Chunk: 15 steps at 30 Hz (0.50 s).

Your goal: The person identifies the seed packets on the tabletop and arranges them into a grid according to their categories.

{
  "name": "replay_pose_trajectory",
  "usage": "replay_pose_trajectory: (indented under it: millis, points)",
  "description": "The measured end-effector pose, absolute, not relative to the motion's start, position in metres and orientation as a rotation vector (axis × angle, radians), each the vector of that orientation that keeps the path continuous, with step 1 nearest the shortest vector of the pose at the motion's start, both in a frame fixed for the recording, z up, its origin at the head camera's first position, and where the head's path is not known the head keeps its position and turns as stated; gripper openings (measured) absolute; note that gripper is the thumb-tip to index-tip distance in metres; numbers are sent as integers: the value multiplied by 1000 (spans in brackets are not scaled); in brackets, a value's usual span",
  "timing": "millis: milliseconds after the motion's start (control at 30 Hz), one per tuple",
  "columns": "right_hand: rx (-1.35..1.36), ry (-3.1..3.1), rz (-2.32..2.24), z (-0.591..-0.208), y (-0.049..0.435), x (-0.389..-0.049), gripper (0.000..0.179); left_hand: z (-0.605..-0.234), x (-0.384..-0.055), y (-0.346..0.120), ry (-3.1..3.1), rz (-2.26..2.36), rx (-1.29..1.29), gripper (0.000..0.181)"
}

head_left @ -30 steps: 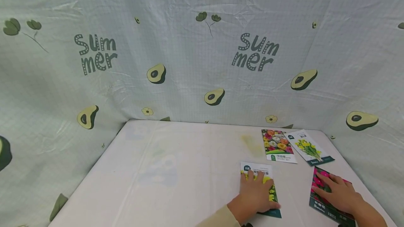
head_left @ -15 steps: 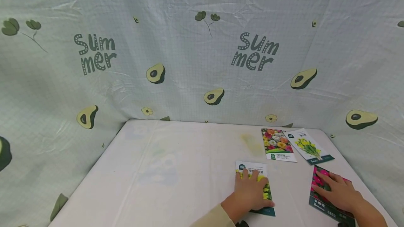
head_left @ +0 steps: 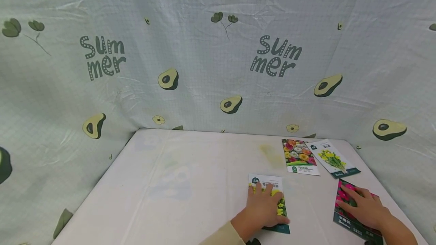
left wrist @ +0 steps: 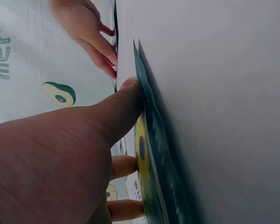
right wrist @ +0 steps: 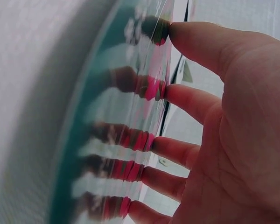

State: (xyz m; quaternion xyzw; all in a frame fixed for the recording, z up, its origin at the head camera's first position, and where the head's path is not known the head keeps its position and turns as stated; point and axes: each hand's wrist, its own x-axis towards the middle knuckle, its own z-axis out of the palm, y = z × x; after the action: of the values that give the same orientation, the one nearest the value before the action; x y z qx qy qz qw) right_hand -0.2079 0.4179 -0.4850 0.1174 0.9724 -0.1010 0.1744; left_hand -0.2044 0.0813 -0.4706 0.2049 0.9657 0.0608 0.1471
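My left hand (head_left: 263, 208) rests with spread fingers on a seed packet with yellow flowers (head_left: 281, 208), which lies on the white table. In the left wrist view the thumb and fingertips touch the packet's face, and its teal bottom edge (left wrist: 164, 154) curls slightly up. Farther right, my right hand (head_left: 367, 208) lies spread over a seed packet with pink flowers (head_left: 343, 218). All its fingertips press the glossy front of this packet (right wrist: 126, 107) in the right wrist view. Both hands hide part of the print beneath them.
Behind the hands lie a seed packet with mixed-colour flowers (head_left: 299, 156) and, overlapping its corner, a white packet with yellow flowers (head_left: 332, 160). A printed avocado curtain (head_left: 204, 56) hangs round the white table (head_left: 184, 214).
My left hand has slid left along the table together with the yellow-flower packet. The right hand and the pink-flower packet have stayed in place.
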Motion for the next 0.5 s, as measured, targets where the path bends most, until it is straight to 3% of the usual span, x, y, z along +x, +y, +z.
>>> replay_pose_trajectory:
  millis: [500]
  points:
    - [340,2758,-319,-484,416,-207,115,-477,-201,49,2825,193,606,72]
